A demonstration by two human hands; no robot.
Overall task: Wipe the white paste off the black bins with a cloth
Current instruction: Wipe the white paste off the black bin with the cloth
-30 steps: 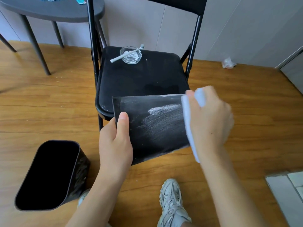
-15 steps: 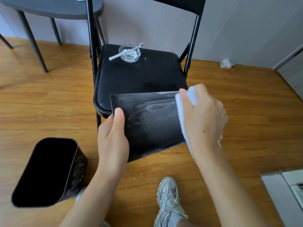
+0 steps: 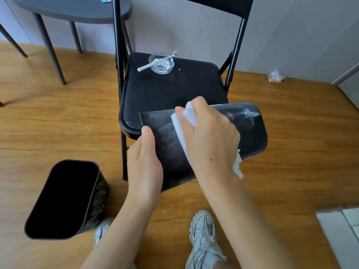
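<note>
Swept leftward since a second ago, the folded white cloth (image 3: 181, 131) was gripped by the right hand (image 3: 209, 140); the black bin (image 3: 250, 133), before the chair at twelve o'clock, was clamped by the left hand (image 3: 144, 162). Paste (image 3: 242, 114) at two o'clock could be missed.

I find no legible text, label, brand, number or sign in this view. The black bin (image 3: 250, 131) under my right grip (image 3: 210, 140) carries only white smears, and the second bin (image 3: 64, 199), well left of my left grip (image 3: 144, 162), shows no markings.
</note>
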